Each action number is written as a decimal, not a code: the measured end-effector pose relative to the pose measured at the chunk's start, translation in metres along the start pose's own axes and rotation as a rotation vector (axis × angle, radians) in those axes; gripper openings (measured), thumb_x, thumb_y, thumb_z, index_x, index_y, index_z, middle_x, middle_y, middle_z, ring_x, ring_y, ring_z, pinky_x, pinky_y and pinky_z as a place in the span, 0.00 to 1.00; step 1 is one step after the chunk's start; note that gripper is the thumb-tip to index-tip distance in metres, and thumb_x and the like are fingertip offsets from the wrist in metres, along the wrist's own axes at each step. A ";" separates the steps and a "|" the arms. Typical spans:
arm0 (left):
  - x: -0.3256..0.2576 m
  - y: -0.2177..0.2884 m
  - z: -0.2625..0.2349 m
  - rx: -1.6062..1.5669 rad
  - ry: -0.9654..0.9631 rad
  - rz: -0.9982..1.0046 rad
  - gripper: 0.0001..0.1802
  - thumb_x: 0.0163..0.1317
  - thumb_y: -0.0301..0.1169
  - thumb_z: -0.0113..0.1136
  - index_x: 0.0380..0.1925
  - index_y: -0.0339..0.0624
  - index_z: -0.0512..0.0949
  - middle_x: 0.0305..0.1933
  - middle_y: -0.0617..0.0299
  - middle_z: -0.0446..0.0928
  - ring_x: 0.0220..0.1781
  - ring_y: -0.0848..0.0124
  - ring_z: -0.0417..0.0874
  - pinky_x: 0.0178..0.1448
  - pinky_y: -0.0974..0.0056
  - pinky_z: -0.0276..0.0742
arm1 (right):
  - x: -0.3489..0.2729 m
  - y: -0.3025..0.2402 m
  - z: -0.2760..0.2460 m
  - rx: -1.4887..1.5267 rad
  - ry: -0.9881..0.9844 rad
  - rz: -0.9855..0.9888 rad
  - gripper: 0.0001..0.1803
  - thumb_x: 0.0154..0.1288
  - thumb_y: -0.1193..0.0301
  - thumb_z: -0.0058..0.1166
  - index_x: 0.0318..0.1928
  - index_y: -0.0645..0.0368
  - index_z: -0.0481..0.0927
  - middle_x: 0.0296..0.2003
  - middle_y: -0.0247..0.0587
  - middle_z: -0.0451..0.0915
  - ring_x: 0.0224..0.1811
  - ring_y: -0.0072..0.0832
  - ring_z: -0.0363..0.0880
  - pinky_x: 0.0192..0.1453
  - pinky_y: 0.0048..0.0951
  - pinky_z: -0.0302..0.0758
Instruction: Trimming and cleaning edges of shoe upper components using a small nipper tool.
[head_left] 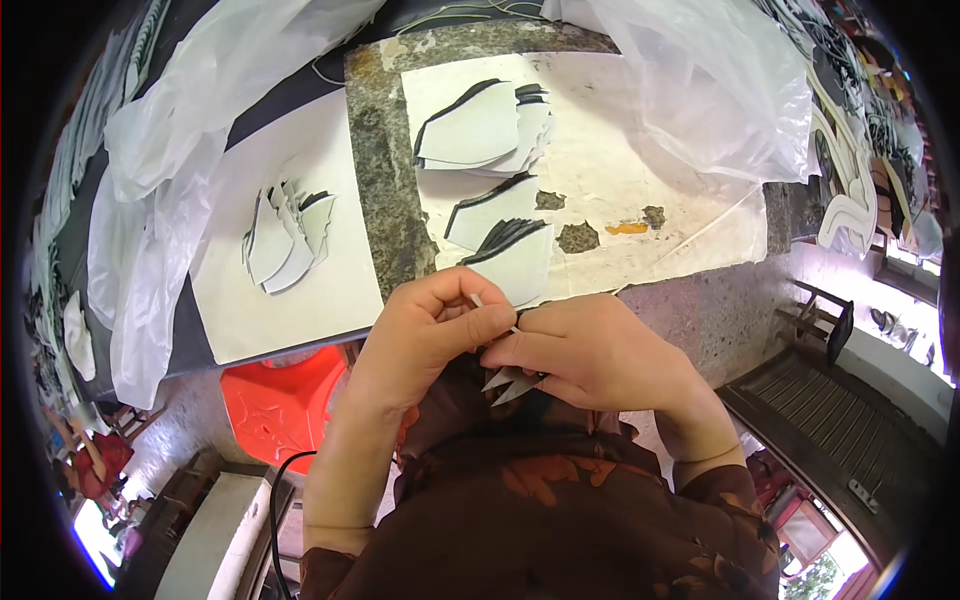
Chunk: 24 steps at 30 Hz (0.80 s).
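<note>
Carefully is best, I judge: hold the narrow pale strip (478, 300) steady, with the parted blades of the scissors (516, 384) turned from my fingertips. The strip appears pinched between thumb and forefinger of my left hand (425, 325), just beside my right hand (600, 350), which curls around the scissors.

- I look from my own head, through the left of two side-by-side fisheye cameras.
- The view faces steeply down, over my patterned top (570, 520) to my left hand (418, 325) and right hand (595, 350), close below.
- Farther off, the worktop (382, 190) fills the upper part.
</note>
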<state>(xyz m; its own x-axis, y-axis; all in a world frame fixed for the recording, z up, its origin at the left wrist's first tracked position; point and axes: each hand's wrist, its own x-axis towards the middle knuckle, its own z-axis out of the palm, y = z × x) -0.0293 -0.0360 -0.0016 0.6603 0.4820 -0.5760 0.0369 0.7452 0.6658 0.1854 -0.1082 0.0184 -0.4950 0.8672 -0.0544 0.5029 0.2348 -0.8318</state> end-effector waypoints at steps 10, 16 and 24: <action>-0.016 -0.030 -0.002 0.045 0.147 0.174 0.04 0.70 0.25 0.69 0.39 0.37 0.82 0.34 0.67 0.83 0.36 0.82 0.81 0.38 0.74 0.76 | -0.001 0.003 0.006 0.488 0.153 0.468 0.09 0.70 0.72 0.64 0.47 0.59 0.81 0.34 0.41 0.84 0.35 0.31 0.84 0.44 0.28 0.79; -0.015 -0.029 0.000 0.756 0.356 0.491 0.10 0.64 0.27 0.74 0.43 0.38 0.85 0.29 0.63 0.80 0.30 0.72 0.80 0.34 0.66 0.74 | 0.011 0.005 0.004 0.569 0.287 0.545 0.05 0.70 0.74 0.65 0.41 0.62 0.84 0.33 0.28 0.82 0.37 0.13 0.75 0.43 0.19 0.73; -0.003 -0.053 -0.004 1.250 0.475 0.865 0.16 0.59 0.26 0.73 0.49 0.42 0.87 0.32 0.62 0.76 0.32 0.62 0.76 0.37 0.58 0.72 | 0.047 0.006 0.009 0.362 0.273 0.564 0.08 0.70 0.71 0.62 0.37 0.64 0.82 0.26 0.31 0.82 0.29 0.14 0.74 0.35 0.22 0.72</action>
<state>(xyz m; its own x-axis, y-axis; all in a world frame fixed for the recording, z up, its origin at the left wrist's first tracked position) -0.0364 -0.0748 -0.0373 0.5329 0.8126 0.2362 0.5149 -0.5329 0.6715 0.1590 -0.0699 0.0062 -0.0111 0.9035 -0.4284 0.3402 -0.3994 -0.8513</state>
